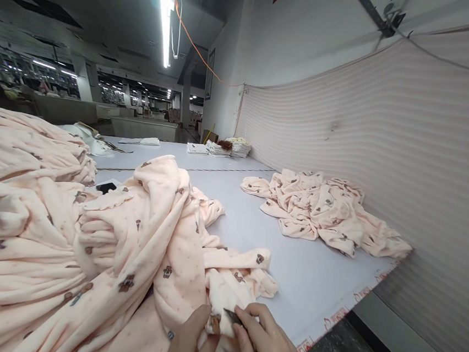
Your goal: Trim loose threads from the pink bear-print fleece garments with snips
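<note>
At the bottom of the head view, my left hand (193,339) pinches an edge of pale pink fleece fabric (229,293) printed with small brown bears. Just right of it, my right hand (267,342) is closed around a small dark pointed tool (230,315), perhaps thread snips. Its tip points left, at the cloth between my hands. Most of the tool is hidden by my fingers, so its kind is unclear. The fabric belongs to a large heap of the same pink fleece (98,251) that spreads across the left and front of the table.
A second pile of pink bear-print fleece (318,206) lies on the white table (250,227) at the right. Stacks of folded white cloth (220,148) sit near the far edge. A striped cloth sheet (408,132) hangs along the wall. A dark flat object (106,187) lies behind the heap.
</note>
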`<act>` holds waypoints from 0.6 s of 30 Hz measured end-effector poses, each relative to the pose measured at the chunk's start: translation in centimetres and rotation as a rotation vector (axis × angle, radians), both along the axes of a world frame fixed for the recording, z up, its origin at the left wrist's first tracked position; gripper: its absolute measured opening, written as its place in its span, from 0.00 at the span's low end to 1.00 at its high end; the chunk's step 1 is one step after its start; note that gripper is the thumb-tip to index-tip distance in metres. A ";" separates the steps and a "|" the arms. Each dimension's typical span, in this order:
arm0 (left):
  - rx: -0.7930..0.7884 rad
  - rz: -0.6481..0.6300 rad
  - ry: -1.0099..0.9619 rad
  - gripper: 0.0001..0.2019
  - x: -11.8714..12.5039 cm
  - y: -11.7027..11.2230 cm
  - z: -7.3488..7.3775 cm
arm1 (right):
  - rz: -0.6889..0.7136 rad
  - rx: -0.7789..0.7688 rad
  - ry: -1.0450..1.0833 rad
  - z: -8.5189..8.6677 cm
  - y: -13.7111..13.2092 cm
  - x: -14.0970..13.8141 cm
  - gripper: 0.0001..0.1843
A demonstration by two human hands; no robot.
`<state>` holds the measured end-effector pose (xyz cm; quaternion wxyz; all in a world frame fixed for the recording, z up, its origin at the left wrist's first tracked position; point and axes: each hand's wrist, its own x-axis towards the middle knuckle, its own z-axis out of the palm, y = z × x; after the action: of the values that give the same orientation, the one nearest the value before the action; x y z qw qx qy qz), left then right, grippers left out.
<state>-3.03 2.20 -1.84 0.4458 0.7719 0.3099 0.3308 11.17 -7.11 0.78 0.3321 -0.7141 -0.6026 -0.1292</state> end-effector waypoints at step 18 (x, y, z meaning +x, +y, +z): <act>-0.823 -0.348 -0.297 0.11 0.0 2.5 -0.1 | -0.217 0.014 0.297 -0.8 2.3 0.8 0.06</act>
<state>-3.08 4.69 -1.93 0.8031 0.5160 0.2140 0.2075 12.02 -4.84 -0.01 0.4066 -0.7837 -0.4655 -0.0617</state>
